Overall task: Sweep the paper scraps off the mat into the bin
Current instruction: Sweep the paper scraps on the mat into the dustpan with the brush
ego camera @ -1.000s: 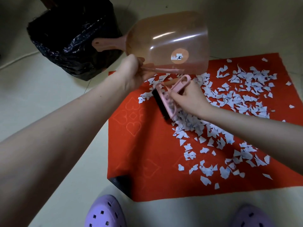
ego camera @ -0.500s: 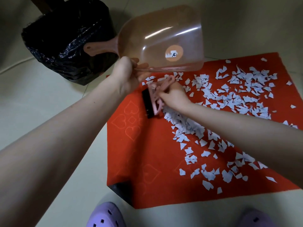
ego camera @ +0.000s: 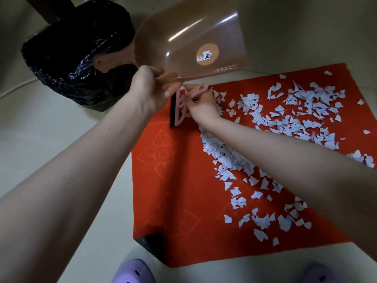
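A red mat [ego camera: 183, 193] with embossed hearts lies on the floor, strewn with several white paper scraps [ego camera: 302, 115] over its middle and right side. My left hand [ego camera: 149, 90] grips the edge of a translucent pink dustpan [ego camera: 189, 41] and holds it tilted in the air above the mat's far left corner. My right hand [ego camera: 202, 105] holds a small pink brush [ego camera: 179, 107] with black bristles at the mat's far left, its bristles down on the mat. A bin lined with a black bag [ego camera: 77, 56] stands on the floor beyond the mat's left corner.
Beige floor [ego camera: 61, 127] surrounds the mat. The mat's near left corner [ego camera: 151, 244] is folded up and shows its black underside. Two purple clogs [ego camera: 132, 272] are at the bottom edge. A dark furniture leg [ego camera: 51, 9] stands behind the bin.
My right hand has swept the brush leftward across the mat to its far left part. The dustpan has stayed raised in my left hand. Scraps trail in a band behind the brush.
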Demonstrator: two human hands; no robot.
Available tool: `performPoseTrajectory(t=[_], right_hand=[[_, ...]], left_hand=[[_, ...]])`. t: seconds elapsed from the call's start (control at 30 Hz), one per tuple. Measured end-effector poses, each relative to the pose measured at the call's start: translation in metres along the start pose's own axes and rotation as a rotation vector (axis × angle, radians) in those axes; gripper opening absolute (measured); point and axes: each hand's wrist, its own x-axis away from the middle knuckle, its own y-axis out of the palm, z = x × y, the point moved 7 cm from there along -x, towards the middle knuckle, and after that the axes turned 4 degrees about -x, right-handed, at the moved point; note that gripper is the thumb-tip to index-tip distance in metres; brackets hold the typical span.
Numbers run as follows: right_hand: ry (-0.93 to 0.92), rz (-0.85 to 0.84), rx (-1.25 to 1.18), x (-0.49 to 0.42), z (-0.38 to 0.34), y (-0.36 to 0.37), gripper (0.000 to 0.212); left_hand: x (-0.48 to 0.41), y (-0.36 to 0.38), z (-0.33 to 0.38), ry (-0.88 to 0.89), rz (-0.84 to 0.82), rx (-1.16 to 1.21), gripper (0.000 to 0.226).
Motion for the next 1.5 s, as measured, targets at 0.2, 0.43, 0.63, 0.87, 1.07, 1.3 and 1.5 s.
performPoseTrajectory(t=[0.2, 0.43, 0.63, 0.87, 1.07, 1.3, 1.5], right_hand=[[0.119, 0.089, 0.196, -0.006, 0.014, -0.027, 0.020], [-0.015, 0.075, 0.089, 0.018, 0.007, -0.090, 0.015], [-0.107, 0.066, 0.130, 0.003, -0.026, -0.115, 0.004], [-0.247, 0.053, 0.610, -0.016, -0.048, -0.133, 0.023], [-0.277, 0.006, 0.918, -0.034, -0.033, -0.122, 0.031], [-0.331, -0.161, 1.057, -0.034, -0.023, -0.105, 0.026], [-0.201, -0.416, 0.981, -0.008, -0.028, -0.117, 0.020]], left_hand=[[0.000, -0.002, -0.007, -0.017, 0.020, -0.021, 0.016], [0.001, 0.002, -0.010, -0.018, 0.007, -0.026, 0.016], [0.000, 0.006, -0.012, -0.023, 0.002, -0.031, 0.015], [-0.003, 0.004, -0.017, -0.050, 0.016, 0.016, 0.018], [-0.005, 0.008, -0.024, -0.063, 0.039, 0.036, 0.018], [-0.005, 0.014, -0.031, -0.062, 0.033, 0.039, 0.018], [-0.004, 0.011, -0.032, -0.051, 0.044, -0.025, 0.019]])
